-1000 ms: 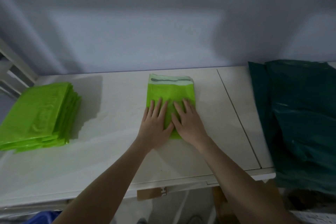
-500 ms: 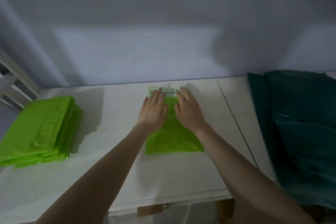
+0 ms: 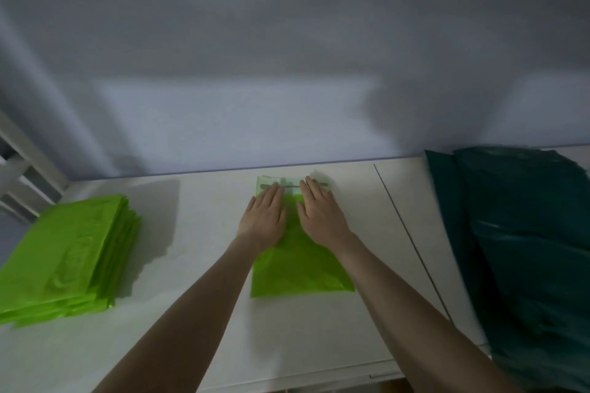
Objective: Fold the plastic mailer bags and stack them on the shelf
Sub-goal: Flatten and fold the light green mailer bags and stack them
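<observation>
A bright green plastic mailer bag [image 3: 300, 268] lies flat in the middle of the white shelf surface [image 3: 204, 322], its pale flap with a dark strip at the far end. My left hand [image 3: 264, 221] and my right hand [image 3: 321, 213] rest palm-down side by side on the bag's far half, fingers together and reaching the flap. Neither hand grips anything. A stack of folded green mailer bags [image 3: 64, 258] sits at the left end of the surface.
A pile of dark teal plastic bags [image 3: 523, 252] covers the right end. A grey wall [image 3: 287, 73] backs the surface. A white frame post [image 3: 22, 153] rises at the far left. A seam [image 3: 412, 246] runs across the surface right of the bag.
Both hands have slid away from me along the bag, from its near half to the flap end. The near half of the bag is now uncovered.
</observation>
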Motion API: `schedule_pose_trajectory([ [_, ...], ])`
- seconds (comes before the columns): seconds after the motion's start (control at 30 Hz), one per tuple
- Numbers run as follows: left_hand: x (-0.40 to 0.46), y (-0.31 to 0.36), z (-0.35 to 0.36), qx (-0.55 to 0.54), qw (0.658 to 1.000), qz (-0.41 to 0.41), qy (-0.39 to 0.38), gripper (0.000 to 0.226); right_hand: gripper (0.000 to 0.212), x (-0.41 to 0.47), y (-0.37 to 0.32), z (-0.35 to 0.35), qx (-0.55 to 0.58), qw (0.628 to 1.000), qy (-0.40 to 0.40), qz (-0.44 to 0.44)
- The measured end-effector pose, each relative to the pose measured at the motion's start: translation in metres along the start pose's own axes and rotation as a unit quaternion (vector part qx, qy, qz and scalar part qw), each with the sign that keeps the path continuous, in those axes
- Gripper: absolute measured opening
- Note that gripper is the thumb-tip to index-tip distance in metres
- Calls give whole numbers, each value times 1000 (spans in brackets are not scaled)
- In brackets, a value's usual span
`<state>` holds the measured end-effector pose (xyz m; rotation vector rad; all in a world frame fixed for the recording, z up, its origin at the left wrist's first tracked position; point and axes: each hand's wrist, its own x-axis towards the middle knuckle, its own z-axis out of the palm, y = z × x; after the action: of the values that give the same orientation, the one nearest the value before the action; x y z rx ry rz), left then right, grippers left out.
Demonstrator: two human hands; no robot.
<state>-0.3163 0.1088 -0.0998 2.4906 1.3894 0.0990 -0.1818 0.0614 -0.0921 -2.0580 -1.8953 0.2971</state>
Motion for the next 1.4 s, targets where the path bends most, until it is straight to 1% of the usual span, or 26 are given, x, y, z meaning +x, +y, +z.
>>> schedule_pose_trajectory([
  [0.07,2,1,10,16,999,0,-30,55,58,2,7,10,-18,1000,-24,7],
  [0.1,2,0,15,26,999,-2,-39,56,66,2,12,16,-33,999,-34,6],
  [0.17,2,-2,23,46,998,-3,-38,58,83,1,22,26,-53,998,-36,-1],
  [0.2,2,-3,25,56,998,-1,-32,58,86,0,24,28,-60,998,-34,3],
  [0.33,3,-3,28,45,999,-18,-23,61,89,-2,24,30,-62,996,-25,54],
  [0.4,3,-3,29,32,999,-32,-16,67,91,-2,23,31,-67,995,-22,67],
  [0.5,4,-5,29,19,999,-39,-9,73,89,-2,23,30,-77,992,-23,95],
  [0.6,3,-5,29,14,999,-35,-15,75,83,-4,24,32,-75,993,-18,94],
  [0.7,5,-7,25,-13,999,-29,-20,79,78,1,27,29,-71,991,-48,98],
  [0.8,4,-12,16,-35,998,-19,-56,80,79,2,29,20,-49,990,-88,96],
  [0.83,3,-14,15,-34,997,-16,-60,80,80,2,30,17,-38,990,-95,95],
  [0.9,8,-16,11,1,998,-8,-60,78,80,6,31,10,-43,990,-95,93],
  [1.03,17,-14,1,54,998,0,-36,76,76,14,26,2,-70,994,-42,71],
  [1.07,20,-12,-3,65,997,5,-32,76,74,16,24,-1,-80,994,-42,63],
  [1.13,-6,-13,15,62,994,-4,-87,76,71,-9,20,19,-78,989,-108,65],
  [1.3,-2,-12,17,72,996,-12,-45,75,69,-5,27,14,-86,991,-81,69],
  [1.4,-6,-10,18,55,997,-37,-44,78,69,-6,25,16,-75,990,-95,70],
])
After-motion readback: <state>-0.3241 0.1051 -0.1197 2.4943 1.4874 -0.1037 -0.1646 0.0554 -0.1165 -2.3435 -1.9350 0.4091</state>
